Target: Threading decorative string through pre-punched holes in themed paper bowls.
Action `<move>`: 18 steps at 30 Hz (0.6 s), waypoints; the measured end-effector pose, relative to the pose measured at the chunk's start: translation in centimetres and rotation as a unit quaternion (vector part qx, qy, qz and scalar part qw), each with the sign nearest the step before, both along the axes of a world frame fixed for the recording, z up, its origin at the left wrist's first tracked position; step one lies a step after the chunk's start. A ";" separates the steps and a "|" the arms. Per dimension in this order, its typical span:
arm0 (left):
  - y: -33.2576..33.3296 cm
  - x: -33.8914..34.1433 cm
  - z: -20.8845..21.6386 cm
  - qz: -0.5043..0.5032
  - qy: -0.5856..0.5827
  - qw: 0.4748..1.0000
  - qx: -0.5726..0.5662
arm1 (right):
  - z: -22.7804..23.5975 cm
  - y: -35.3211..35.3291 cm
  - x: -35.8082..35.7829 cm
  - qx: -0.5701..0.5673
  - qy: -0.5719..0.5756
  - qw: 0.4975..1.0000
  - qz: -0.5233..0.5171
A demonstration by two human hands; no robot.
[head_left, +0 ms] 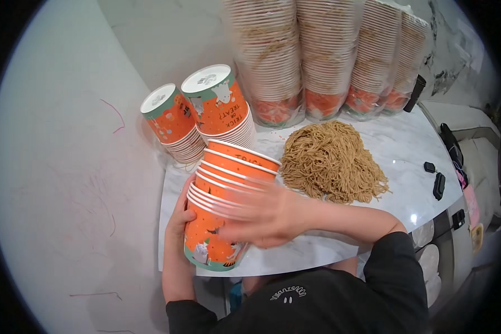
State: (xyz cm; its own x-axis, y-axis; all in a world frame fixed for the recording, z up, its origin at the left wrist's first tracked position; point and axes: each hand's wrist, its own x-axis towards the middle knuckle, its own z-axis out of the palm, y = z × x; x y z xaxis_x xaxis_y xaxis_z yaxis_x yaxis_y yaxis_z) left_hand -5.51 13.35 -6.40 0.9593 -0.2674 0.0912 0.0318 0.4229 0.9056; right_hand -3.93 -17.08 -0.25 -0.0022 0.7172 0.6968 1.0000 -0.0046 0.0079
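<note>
Left hand (179, 214) wraps the nested orange paper cup stack (225, 209) at counter (317, 250) near-left edge; stack tilts far-right. Right hand (261, 214), blurred, fingers spread, lies across its right side, touching.

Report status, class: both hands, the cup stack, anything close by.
Left hand grips nested orange cup stack from behind. Right hand across its front, blurred. Pile of tan paper shreds beside it; two upturned cup stacks behind.
</note>
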 end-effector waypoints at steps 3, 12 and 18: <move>-1.0 -0.6 2.0 0.000 -0.028 0.998 0.048 | 1.2 -0.7 1.1 0.152 0.289 0.933 -0.155; 1.4 -4.7 5.3 0.031 -0.106 0.961 0.255 | 4.9 -4.3 3.9 0.260 0.618 0.739 0.061; 1.9 -8.8 6.6 0.123 -0.094 0.946 0.287 | 3.4 -2.2 0.5 -0.042 0.442 0.896 0.012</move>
State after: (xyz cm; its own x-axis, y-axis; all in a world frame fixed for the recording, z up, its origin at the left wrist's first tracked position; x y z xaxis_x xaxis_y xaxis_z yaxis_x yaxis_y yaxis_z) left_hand -14.30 15.30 0.22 0.9802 -0.0960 0.1731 -0.1872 -0.1654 0.9683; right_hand -3.40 -19.32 3.11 0.5070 0.7750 0.3771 0.6155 -0.0193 -0.7879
